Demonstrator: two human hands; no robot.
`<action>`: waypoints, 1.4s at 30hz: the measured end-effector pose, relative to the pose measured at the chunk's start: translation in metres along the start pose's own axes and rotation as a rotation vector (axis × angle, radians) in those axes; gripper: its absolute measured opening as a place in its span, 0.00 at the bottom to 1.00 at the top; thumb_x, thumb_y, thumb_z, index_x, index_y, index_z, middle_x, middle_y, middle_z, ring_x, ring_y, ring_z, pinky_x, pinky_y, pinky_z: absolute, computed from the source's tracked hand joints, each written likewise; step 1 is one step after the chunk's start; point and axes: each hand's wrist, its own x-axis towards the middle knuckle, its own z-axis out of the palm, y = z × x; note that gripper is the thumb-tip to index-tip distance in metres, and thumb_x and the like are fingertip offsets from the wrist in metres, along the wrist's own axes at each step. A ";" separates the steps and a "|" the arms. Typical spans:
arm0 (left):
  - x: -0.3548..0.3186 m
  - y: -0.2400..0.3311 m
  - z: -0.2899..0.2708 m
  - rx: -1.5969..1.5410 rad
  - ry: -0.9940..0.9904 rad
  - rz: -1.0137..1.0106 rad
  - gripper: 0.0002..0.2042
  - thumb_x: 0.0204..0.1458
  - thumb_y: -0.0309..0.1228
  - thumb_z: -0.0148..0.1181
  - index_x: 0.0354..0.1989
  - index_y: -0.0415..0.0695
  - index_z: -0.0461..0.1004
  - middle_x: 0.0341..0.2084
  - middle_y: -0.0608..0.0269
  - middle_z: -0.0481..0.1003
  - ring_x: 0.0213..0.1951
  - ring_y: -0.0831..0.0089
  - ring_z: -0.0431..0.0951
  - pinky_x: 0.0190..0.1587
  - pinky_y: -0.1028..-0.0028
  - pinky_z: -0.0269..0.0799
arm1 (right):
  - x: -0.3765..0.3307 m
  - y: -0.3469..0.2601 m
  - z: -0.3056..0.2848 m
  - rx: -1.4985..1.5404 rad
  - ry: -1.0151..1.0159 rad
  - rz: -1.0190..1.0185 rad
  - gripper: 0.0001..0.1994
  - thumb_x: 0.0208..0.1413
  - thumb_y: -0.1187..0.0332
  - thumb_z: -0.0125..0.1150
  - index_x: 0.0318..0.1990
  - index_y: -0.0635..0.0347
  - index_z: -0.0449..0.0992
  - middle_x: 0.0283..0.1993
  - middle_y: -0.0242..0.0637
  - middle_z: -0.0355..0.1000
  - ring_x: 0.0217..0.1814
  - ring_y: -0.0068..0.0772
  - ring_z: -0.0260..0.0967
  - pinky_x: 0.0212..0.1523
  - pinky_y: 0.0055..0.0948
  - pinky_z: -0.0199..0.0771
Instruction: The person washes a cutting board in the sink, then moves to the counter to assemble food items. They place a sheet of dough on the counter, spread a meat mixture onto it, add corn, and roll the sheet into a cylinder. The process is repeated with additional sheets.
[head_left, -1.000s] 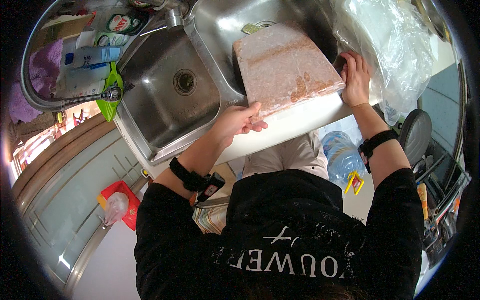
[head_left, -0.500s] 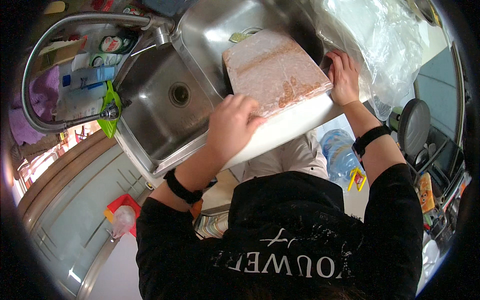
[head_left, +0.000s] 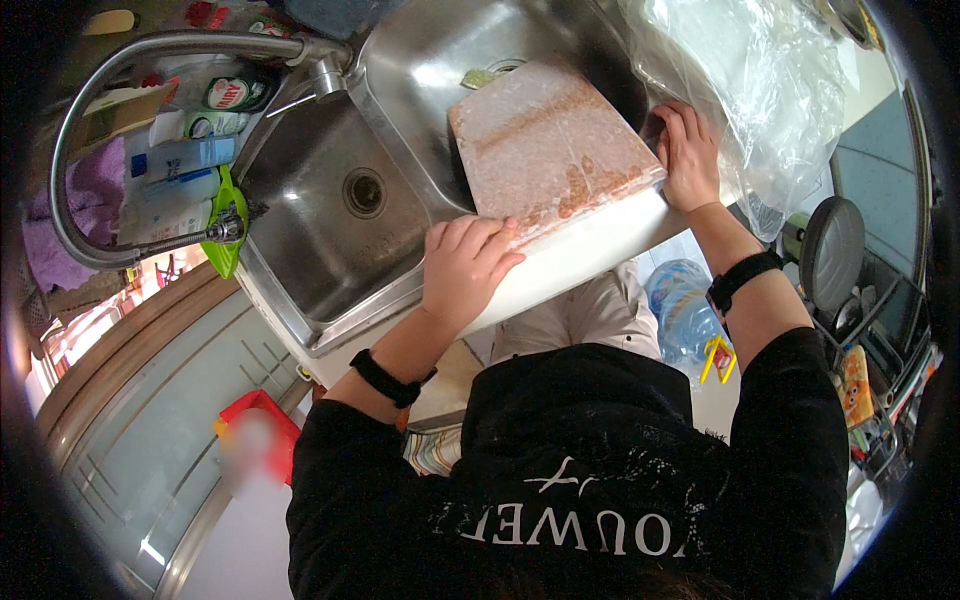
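Note:
A broad pinkish slab (head_left: 555,140), which looks like frozen meat in clear film, lies tilted across the near rim of the sink's right basin (head_left: 410,60). Reddish-brown patches mark its near part. My left hand (head_left: 465,262) is at its near left corner, fingers bent over the edge and thumb pointing right. On the near right corner rests my right hand (head_left: 690,160), its fingers curled and the tips partly hidden by the slab and the hand itself. Just beyond the slab, a small green sponge-like piece (head_left: 482,77) sits by the drain.
The left basin (head_left: 320,200) stands beside it under a curved faucet (head_left: 75,110). A clear plastic bag (head_left: 740,90) lies right of my right hand. Bottles (head_left: 185,155) and a purple cloth (head_left: 85,205) line the left side. A large blue water bottle (head_left: 685,310) stands on the floor.
My left hand has slid slightly toward me along the slab's near left corner, and its fingers lie closer together. The right hand and the slab have barely moved.

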 end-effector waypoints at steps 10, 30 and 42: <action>0.006 -0.002 -0.002 -0.076 0.018 0.026 0.14 0.42 0.27 0.62 0.41 0.49 0.78 0.30 0.71 0.70 0.37 0.71 0.67 0.41 0.69 0.56 | 0.000 0.000 0.000 0.022 0.002 0.005 0.18 0.45 0.79 0.51 0.48 0.61 0.65 0.50 0.46 0.61 0.54 0.52 0.57 0.56 0.41 0.59; 0.003 -0.006 -0.001 -0.110 0.014 -0.049 0.09 0.41 0.28 0.63 0.34 0.49 0.78 0.24 0.73 0.68 0.34 0.71 0.66 0.40 0.70 0.56 | 0.000 0.001 0.000 0.044 -0.012 0.011 0.19 0.46 0.79 0.51 0.48 0.60 0.65 0.51 0.46 0.61 0.55 0.52 0.57 0.57 0.40 0.59; 0.040 0.015 0.018 -0.182 0.114 0.043 0.06 0.41 0.28 0.63 0.29 0.47 0.78 0.24 0.71 0.69 0.33 0.70 0.67 0.38 0.69 0.56 | -0.001 0.002 0.001 0.000 -0.021 0.010 0.19 0.46 0.78 0.52 0.49 0.60 0.64 0.51 0.46 0.61 0.55 0.52 0.56 0.57 0.40 0.58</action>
